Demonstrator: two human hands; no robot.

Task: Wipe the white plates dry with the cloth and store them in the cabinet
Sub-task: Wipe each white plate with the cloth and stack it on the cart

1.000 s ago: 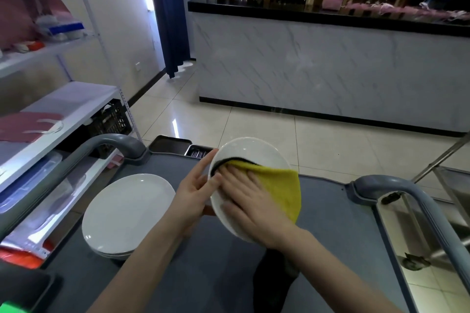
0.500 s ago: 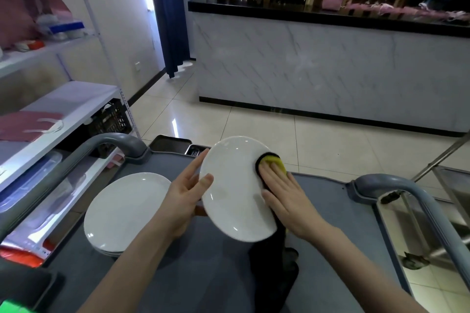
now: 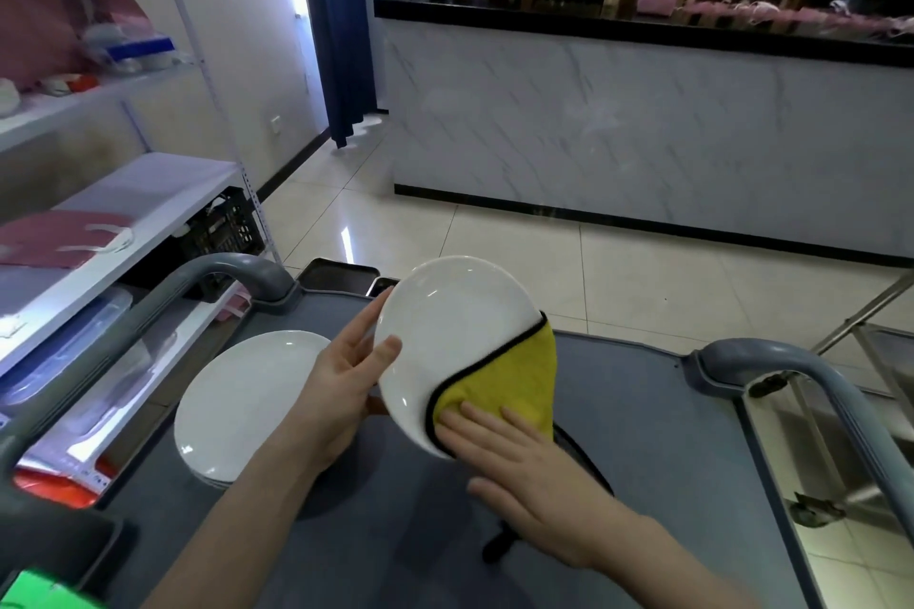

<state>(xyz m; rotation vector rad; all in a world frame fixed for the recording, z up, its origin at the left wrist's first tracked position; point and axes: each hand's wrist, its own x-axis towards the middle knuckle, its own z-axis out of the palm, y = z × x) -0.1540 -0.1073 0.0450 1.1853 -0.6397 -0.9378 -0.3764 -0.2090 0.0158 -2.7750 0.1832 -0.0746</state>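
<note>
Centre frame, the left hand (image 3: 346,381) pinches the tilted white plate (image 3: 445,331) by its left rim. The right hand (image 3: 534,475), fingers flat, presses the yellow cloth (image 3: 509,376) on its lower-right edge. A firm sweep round the rim, turning the plate, should dry it best.

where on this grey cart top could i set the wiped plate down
Bare grey cart top lies on the right, between the yellow cloth and the grey curved handle at the right. The left is crowded: a stack of round white plates sits there, just beside the left hand holding the white plate.
</note>
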